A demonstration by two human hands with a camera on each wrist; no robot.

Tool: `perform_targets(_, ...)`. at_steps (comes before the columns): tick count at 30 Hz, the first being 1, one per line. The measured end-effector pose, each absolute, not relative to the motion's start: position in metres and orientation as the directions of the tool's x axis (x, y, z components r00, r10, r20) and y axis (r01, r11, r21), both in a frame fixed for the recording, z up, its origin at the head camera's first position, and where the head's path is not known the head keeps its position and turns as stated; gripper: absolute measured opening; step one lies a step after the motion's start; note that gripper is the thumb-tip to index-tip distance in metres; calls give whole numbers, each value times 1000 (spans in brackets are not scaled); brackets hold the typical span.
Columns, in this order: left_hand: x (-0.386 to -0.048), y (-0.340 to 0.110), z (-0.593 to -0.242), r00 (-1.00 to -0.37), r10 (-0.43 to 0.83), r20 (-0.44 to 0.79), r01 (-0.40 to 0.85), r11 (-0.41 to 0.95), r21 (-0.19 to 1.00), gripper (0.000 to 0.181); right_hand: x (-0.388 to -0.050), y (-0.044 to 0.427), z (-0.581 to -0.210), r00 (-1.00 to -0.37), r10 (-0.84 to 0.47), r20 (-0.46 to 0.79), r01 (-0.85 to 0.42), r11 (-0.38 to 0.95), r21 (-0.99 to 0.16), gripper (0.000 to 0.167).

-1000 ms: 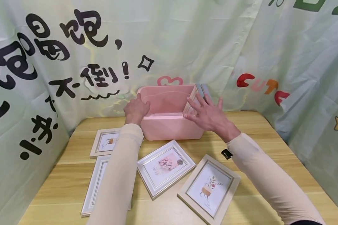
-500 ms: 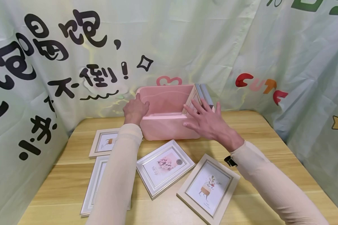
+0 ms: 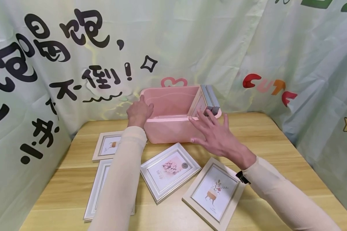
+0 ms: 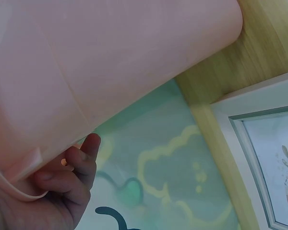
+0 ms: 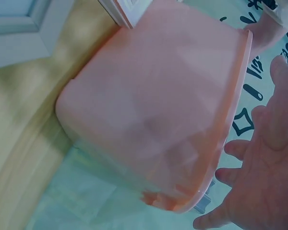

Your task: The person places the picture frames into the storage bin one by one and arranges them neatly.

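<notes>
Two bare hands work around a pink bin [image 3: 173, 132], which stands at twelve o'clock on the wooden desk [image 3: 266, 147], just short of the curtain [image 3: 185, 48]. At the bin's nine o'clock end, the left hand [image 3: 140, 112] grips the rim, its fingers curled under the edge in the left wrist view. Near the bin's four o'clock corner, the right hand [image 3: 217, 138] spreads its fingers and pinches nothing; whether a fingertip touches the bin, one cannot tell. A black strap [image 3: 243, 177] shows at that wrist.

Inside the bin, at its three o'clock end, a pale wood frame [image 3: 197, 105] stands on edge, with grey-blue frames [image 3: 210, 96] packed beside it.

Four more picture frames lie flat on the desk. With the silver flower frame [image 3: 170, 173] taken as the middle of the dial, a beige plant frame [image 3: 212, 195] lies at four o'clock, very close to it. A smaller beige frame [image 3: 110, 147] lies at ten o'clock. Between eight and nine lies a white frame [image 3: 96, 192], partly hidden by the left sleeve [image 3: 120, 179]. Red and orange letters reading "CUTE" [image 3: 278, 87] mark the curtain towards two o'clock.
</notes>
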State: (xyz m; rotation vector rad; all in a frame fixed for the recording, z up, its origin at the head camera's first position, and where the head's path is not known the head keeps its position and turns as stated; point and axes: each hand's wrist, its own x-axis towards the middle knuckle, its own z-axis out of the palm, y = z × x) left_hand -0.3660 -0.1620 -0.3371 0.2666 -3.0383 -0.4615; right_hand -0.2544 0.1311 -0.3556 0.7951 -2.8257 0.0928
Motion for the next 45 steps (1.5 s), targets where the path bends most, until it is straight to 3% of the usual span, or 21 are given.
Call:
perform_targets(18, -364, -161, -336, -982, -187, 31, -168, 936, 310, 68, -223, 140, -387, -811, -524, 262, -534, 845, 36, 78)
perform_targets(45, -364, -162, -337, -982, -186, 30, -168, 938, 303, 70, -197, 174, -440, -851, -524, 29, -524, 844, -112, 75)
